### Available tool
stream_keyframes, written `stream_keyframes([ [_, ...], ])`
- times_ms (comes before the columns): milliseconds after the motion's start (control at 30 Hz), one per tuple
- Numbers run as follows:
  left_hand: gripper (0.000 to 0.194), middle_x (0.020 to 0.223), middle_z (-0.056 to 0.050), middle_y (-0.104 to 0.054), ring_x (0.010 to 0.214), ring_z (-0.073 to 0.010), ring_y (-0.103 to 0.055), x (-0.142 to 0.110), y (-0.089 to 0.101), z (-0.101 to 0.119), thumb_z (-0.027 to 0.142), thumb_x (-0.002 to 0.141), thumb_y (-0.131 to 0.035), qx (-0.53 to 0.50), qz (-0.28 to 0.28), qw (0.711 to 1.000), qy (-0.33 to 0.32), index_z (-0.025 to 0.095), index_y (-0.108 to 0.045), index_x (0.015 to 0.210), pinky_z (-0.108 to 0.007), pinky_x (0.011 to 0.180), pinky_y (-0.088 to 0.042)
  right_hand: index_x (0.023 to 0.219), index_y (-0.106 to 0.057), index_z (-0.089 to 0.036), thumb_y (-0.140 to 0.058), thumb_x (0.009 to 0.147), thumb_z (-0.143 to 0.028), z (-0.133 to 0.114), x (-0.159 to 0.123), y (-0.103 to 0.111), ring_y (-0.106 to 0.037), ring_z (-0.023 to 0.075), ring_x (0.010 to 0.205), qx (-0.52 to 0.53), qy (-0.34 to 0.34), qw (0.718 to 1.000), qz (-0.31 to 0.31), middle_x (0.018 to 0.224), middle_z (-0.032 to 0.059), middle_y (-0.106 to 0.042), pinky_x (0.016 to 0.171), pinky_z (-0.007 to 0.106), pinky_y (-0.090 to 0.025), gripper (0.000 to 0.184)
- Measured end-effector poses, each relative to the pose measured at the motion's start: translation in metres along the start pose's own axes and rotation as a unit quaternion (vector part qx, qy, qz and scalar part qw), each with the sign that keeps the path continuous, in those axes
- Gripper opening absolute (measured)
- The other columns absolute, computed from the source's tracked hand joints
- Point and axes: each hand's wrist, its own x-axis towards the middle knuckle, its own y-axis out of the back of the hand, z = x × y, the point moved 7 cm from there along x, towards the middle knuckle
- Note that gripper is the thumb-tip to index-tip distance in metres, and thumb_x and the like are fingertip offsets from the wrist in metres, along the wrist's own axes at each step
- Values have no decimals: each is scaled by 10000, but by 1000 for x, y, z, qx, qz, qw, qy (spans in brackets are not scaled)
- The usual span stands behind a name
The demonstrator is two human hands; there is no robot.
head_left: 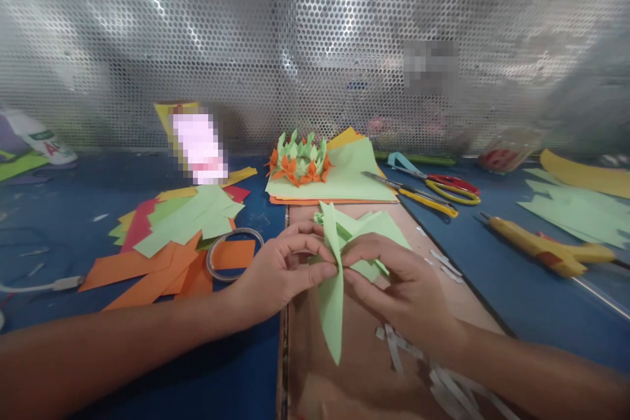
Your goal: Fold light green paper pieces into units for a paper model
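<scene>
Between my two hands stands a folded piece of light green paper [332, 315], long and pointed at its lower end. My left hand [288, 259] pinches it from the left, thumb and fingertips at its middle. From the right, my right hand [394, 275] grips the same piece with thumb and forefinger. Just behind lie more light green paper pieces [388, 226], partly hidden by the hands. Farther back, a ring of green and orange folded paper [300, 161] rests on a stack of green sheets [359, 177].
Left are orange paper strips [132, 266], a tape roll [211, 262], a blurred-out phone [199, 144] and a glue bottle [44, 138]. Right are a craft knife [418, 197], scissors [443, 187] and a yellow glue gun [546, 246]. White scraps [394, 348] litter the brown board [315, 380].
</scene>
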Motion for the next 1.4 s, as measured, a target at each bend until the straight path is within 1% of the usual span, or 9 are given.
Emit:
stream_keyframes([
  [133, 30, 1034, -42, -504, 1045, -173, -496, -1, -1, 1, 190, 719, -659, -19, 6, 1000, 10, 178, -639, 700, -319, 947, -371, 944, -557, -242, -591, 718, -65, 5, -1, -7, -574, 174, 940, 54, -10, 998, -32, 964, 26, -609, 830, 308, -454, 289],
  [233, 16, 1009, -37, -509, 1033, -173, -505, -2, -1, 0, 177, 704, -673, -28, 11, 999, 20, 190, -664, 708, -319, 937, -393, 997, -512, -255, -543, 791, -115, 10, -1, -18, -530, 182, 1039, 162, -55, 981, -87, 1075, 49, -558, 885, 327, -433, 251],
  [367, 59, 1127, -49, -478, 1152, -204, -438, -2, 2, -3, 179, 668, -704, -58, 37, 997, 42, 193, -673, 716, -330, 957, -391, 928, -436, -261, -500, 869, -256, 16, -3, -27, -539, 142, 869, 274, -114, 949, -107, 974, 29, -525, 755, 278, -459, 88],
  [467, 93, 1156, -47, -469, 1213, -209, -383, -3, 6, -6, 178, 636, -728, -85, 70, 992, 55, 189, -652, 688, -317, 963, -388, 876, -399, -253, -505, 871, -297, 19, -4, -26, -489, 125, 750, 297, -132, 941, -91, 847, -1, -476, 661, 248, -437, 115],
  [733, 184, 1257, -15, -388, 1024, -190, -534, -6, 5, -14, 187, 600, -749, -161, 88, 978, 99, 183, -619, 732, -306, 800, -490, 883, -375, -258, -566, 842, -289, 9, -4, -31, -511, 106, 865, 406, -154, 888, -149, 1027, 2, -465, 759, 252, -422, 198],
  [900, 175, 1208, -61, -436, 1241, -232, -365, -5, 4, -12, 181, 605, -755, -116, 80, 987, 82, 177, -627, 725, -315, 939, -418, 852, -383, -253, -591, 829, -274, 14, -4, -36, -516, 92, 838, 462, -169, 858, -149, 894, -34, -481, 721, 227, -414, 211],
  [1000, 181, 1229, -70, -445, 1247, -244, -369, -6, 1, -12, 172, 599, -760, -134, 62, 985, 83, 173, -618, 711, -343, 957, -409, 846, -372, -250, -622, 805, -263, 19, -7, -39, -530, 100, 853, 474, -191, 847, -147, 899, -34, -499, 744, 245, -413, 254],
  [1167, 164, 1268, -48, -429, 1221, -235, -409, -5, 1, -16, 172, 614, -751, -159, 60, 981, 92, 184, -624, 717, -345, 924, -438, 827, -333, -250, -640, 789, -280, 19, -4, -36, -519, 91, 774, 487, -189, 842, -135, 878, -29, -500, 679, 233, -414, 311],
  [1400, 100, 1243, -62, -464, 1240, -230, -384, 0, 11, -12, 241, 673, -715, -89, 81, 991, 53, 195, -687, 757, -351, 983, -390, 886, -430, -245, -623, 793, -336, 35, -1, -26, -493, 95, 747, 402, -216, 886, -86, 847, -27, -481, 662, 222, -408, 233],
])
